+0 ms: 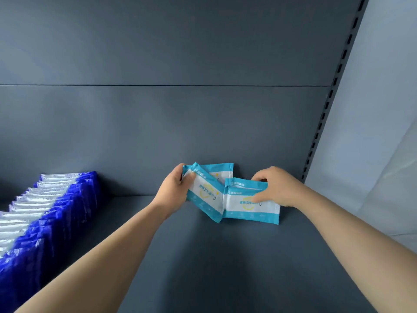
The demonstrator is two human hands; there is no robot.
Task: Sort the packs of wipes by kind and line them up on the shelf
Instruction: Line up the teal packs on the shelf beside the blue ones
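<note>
Near the back of the grey shelf [203,256], my left hand [174,189] grips the left edge of a light-blue and white pack of wipes [206,195], which is tilted. Another pack of the same kind [222,170] stands behind it against the back panel. My right hand [274,187] grips a pair of the same light-blue packs [248,210] from their right side; they stand upright on the shelf. A long row of dark-blue and white packs [47,213] stands lined up along the shelf's left side.
The grey back panel [158,132] closes the shelf behind. A slotted upright [327,105] marks the shelf's right end, with a pale wall [383,109] beyond it. Bare shelf surface lies between the dark-blue row and the light-blue packs.
</note>
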